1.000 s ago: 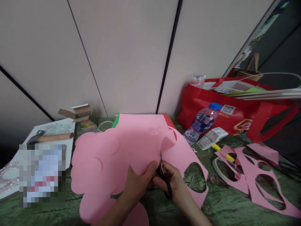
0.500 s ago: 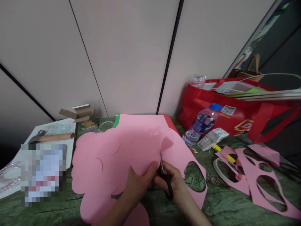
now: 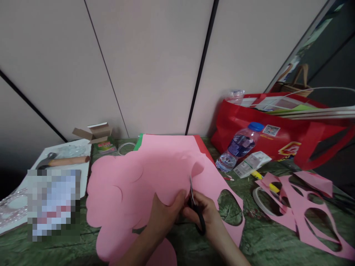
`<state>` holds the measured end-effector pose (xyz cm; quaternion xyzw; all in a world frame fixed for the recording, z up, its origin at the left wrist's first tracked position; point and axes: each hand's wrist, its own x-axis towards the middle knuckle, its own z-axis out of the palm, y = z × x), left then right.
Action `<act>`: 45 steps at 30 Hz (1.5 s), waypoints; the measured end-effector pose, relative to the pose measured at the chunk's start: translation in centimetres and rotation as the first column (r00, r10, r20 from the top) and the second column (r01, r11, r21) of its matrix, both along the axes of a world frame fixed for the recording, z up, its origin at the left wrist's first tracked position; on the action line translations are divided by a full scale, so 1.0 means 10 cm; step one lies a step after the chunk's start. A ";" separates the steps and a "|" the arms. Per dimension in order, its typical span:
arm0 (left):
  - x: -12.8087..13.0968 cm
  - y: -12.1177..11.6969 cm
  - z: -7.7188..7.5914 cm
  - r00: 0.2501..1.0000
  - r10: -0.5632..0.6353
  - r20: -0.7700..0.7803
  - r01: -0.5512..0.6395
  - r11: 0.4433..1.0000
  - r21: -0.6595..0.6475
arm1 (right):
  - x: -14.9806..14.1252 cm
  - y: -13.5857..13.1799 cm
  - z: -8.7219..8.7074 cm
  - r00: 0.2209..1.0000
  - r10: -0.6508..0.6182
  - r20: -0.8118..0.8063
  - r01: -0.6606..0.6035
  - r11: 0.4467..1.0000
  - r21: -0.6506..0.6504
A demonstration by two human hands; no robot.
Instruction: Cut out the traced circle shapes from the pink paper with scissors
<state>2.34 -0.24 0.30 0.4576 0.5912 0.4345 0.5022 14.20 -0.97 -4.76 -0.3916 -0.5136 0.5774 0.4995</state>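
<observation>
Your left hand [image 3: 168, 211] pinches the pink paper [image 3: 166, 166] near the centre, thumb on top, fingers mostly hidden; your right hand [image 3: 208, 210] is closed round the scissors [image 3: 200, 221], blades pointing far; the blade gap cannot be told; the paper overlaps other pink layers, their bounds hard to separate; it appears light and fairly stiff, liable to crease under a hard pinch and to tear at narrow parts; hold is best taken at a broad margin, clear of the blades. The table [image 3: 260, 240] is dark green and streaked; pink offcuts [image 3: 301, 218] lie right, a hammer [image 3: 69, 160] left; a bottle [image 3: 240, 145] is before the red bag [image 3: 229, 125], far right; a pale panelled wall [image 3: 152, 66] closes the far side.
</observation>
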 end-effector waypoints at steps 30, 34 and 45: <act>-0.01 0.01 -0.03 0.999 -0.017 0.041 0.018 0.999 -0.039 | -0.06 -0.02 0.07 0.999 0.022 -0.044 -0.022 1.000 0.009; 0.01 0.02 -0.03 0.998 0.012 0.055 -0.011 1.000 -0.025 | -0.05 -0.02 0.04 1.000 0.026 0.008 -0.026 1.000 0.003; 0.01 0.02 -0.02 0.998 0.018 0.062 -0.018 1.000 -0.001 | -0.06 -0.03 0.07 0.995 0.054 -0.083 -0.055 0.998 -0.020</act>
